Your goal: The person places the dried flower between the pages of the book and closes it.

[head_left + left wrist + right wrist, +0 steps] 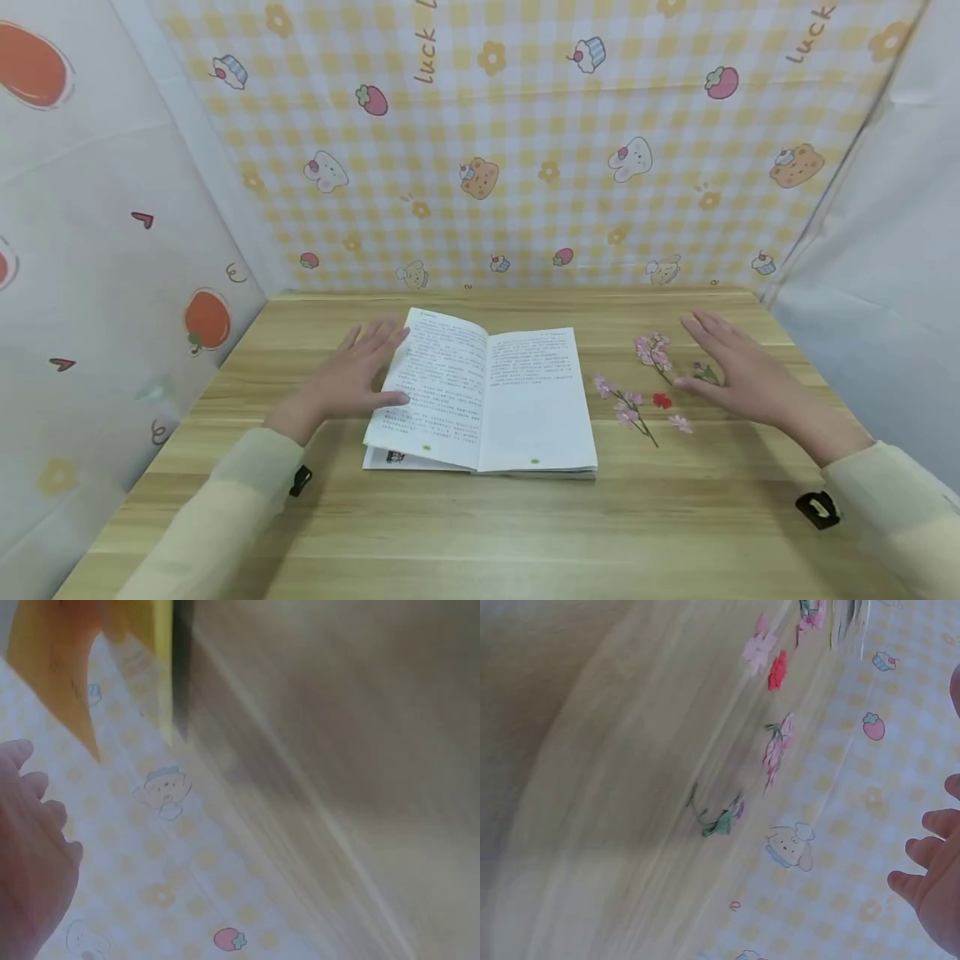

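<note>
An open book (536, 417) with printed pages lies on the wooden table, its left page slightly raised at the lower edge. Beside that page is my left hand (341, 383), fingers extended, its thumb and fingertips overlapping the page edge; whether they touch it I cannot tell. The left wrist view catches the book's orange-yellow cover (56, 667). My right hand (750, 375) hovers with spread fingers, holding nothing, at the right of several small flowers: pink sprigs (628, 408), a red blossom (662, 401), a loose pink blossom (680, 423) and a green sprig (718, 823) with purple.
The wooden tabletop (450, 542) reaches back to a yellow checked cloth (525, 167) printed with cartoons. A white printed cloth (97, 208) hangs at the left, and a plain pale one (892, 250) at the right. Black straps sit at both wrists.
</note>
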{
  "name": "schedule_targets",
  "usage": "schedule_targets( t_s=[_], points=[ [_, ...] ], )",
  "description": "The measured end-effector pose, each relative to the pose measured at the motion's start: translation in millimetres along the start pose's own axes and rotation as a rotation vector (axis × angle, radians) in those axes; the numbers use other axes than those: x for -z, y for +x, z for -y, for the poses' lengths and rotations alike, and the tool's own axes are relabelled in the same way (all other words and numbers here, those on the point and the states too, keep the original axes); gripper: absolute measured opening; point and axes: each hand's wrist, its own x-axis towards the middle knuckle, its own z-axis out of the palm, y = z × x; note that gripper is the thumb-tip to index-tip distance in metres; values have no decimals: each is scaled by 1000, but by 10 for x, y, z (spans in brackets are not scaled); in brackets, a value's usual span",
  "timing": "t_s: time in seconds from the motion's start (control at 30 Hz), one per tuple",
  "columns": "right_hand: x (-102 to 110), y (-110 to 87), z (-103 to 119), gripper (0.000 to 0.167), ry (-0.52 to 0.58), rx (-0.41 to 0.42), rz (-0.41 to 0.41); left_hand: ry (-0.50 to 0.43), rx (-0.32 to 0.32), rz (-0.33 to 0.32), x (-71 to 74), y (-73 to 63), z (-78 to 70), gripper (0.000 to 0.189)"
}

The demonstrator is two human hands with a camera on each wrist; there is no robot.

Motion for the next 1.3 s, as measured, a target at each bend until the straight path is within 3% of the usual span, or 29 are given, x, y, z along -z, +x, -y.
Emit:
schedule_targets(
  t_s=[0.3,0.57,0.7,0.93,1.3],
  points=[
    [-5,-249,-117,75,103,-123,-186,-8,-57,84,-103,-96,-28,109],
    [-122,-418,-318,60,232,-259,-302,1,-99,62,-260,-179,20,109],
    [-232,-469,-397,56,272,-339,-285,2,-106,84,-297,-208,26,110],
    [-375,-510,-478,58,322,-499,-180,15,-113,125,-333,-251,9,112],
    [-520,-509,-574,51,326,-532,-172,42,-107,113,-423,-320,29,114]
  ],
)
